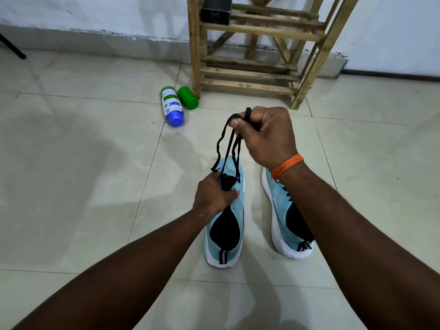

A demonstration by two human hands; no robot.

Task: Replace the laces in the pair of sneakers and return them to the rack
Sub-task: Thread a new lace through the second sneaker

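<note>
A pale tiled floor [83,163] runs back to a scuffed white wall [95,15], with a wooden rack [250,32] standing against it.

The right hand [266,136] is curled tight, its fingers pinching several strands of a black lace [225,145] and holding them up above the left shoe [234,191]. The strands hang down from the fist to the shoe's eyelet area; one loose strand curves out to the left. The left hand [214,194] is closed over the shoe's tongue and front, thumb pressed across the light-blue upper, pinning the shoe to the floor. An orange thread band [287,164] circles the right wrist.

The right shoe [281,210] stands just beside it on the floor, partly hidden by the right forearm, with black lacing visible on it. Both shoes point toward the rack.

Farther out, a bottle [172,107] with a blue end lies on its side, touching a green can [188,98] near the rack's front leg. A black box [216,11] sits on an upper shelf.
</note>
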